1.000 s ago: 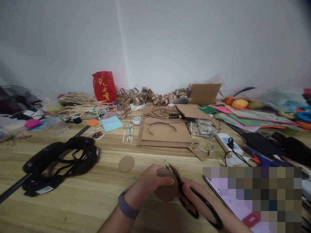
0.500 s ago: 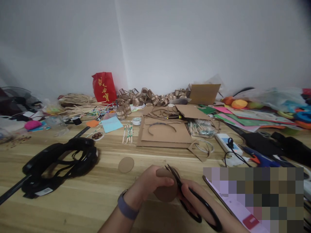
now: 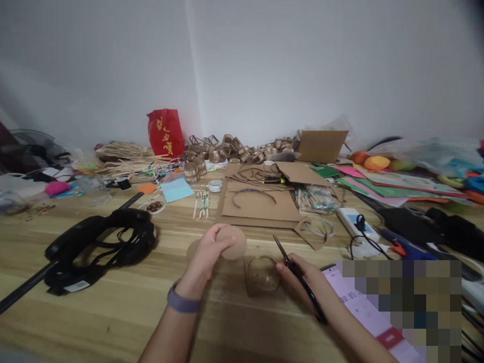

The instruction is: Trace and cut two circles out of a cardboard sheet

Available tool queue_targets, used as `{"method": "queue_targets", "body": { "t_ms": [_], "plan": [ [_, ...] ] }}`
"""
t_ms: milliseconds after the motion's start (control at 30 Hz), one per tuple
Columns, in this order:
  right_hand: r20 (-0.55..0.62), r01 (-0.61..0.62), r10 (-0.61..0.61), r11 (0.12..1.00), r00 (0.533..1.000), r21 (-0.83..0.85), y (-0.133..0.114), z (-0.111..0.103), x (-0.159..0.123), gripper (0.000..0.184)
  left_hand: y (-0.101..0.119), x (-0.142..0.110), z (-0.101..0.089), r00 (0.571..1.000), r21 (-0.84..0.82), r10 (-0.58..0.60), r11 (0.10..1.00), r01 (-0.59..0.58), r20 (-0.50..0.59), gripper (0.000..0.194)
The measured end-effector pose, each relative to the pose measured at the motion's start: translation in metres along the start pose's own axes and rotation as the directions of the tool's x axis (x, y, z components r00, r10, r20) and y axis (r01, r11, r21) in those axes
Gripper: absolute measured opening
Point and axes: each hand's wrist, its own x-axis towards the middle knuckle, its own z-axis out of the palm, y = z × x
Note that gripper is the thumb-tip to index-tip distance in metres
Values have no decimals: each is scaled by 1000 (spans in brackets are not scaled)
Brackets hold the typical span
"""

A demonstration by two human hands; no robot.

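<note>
My left hand point(image 3: 209, 249), with a purple band at the wrist, pinches a round cardboard disc point(image 3: 233, 243) above the table. Partly hidden behind that hand lies a second cardboard disc point(image 3: 192, 249) on the wood. Black-handled scissors point(image 3: 302, 282) are gripped in my right hand point(image 3: 302, 275), their blades pointing up and to the left and looking closed. Between my hands, a thin cardboard offcut point(image 3: 247, 282) with a round opening lies on the table, slightly blurred.
Stacked cardboard sheets point(image 3: 257, 206) lie ahead, with a curved strip on top. A black strapped device point(image 3: 98, 247) is at left. At right are a phone point(image 3: 363, 307), a power strip point(image 3: 357, 224) and a blue glue gun point(image 3: 410, 247). Small woven baskets point(image 3: 215, 156) line the wall.
My left hand has moved up and left with the disc, away from the scissors. My right hand has shifted right with the scissors. The offcut now shows between them.
</note>
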Motion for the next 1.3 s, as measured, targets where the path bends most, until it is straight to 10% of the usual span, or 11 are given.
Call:
{"method": "queue_targets", "body": {
  "t_ms": [133,233,400,600,667,800,1000,1300],
  "plan": [
    [25,-15,16,999,1000,-40,2,4,1,39,12,10,-33,971,237,167,964,-124,-170,62],
    [57,12,-12,1000,998,-2,-3,4,0,39,15,15,-60,944,616,233,787,-42,-233,48],
    [34,15,-13,998,999,-61,2,7,2,38,0,14,-78,934,803,246,593,65,-258,37],
    [-31,5,-8,996,999,-86,9,1,6,37,-26,0,-22,960,871,269,449,-200,82,47],
    [-43,-10,5,995,999,-96,5,-1,7,36,-34,-1,5,885,816,140,344,-464,444,87],
    [-61,7,-12,996,998,-90,-2,-2,4,34,-41,5,40,715,692,0,251,-676,699,111],
    [-54,37,-41,997,998,-67,-6,0,-1,26,-37,17,51,627,616,43,144,-774,778,22],
    [-220,137,-176,974,959,-183,-8,4,-16,17,-17,52,83,616,610,107,86,-787,780,20]
  ]
}}
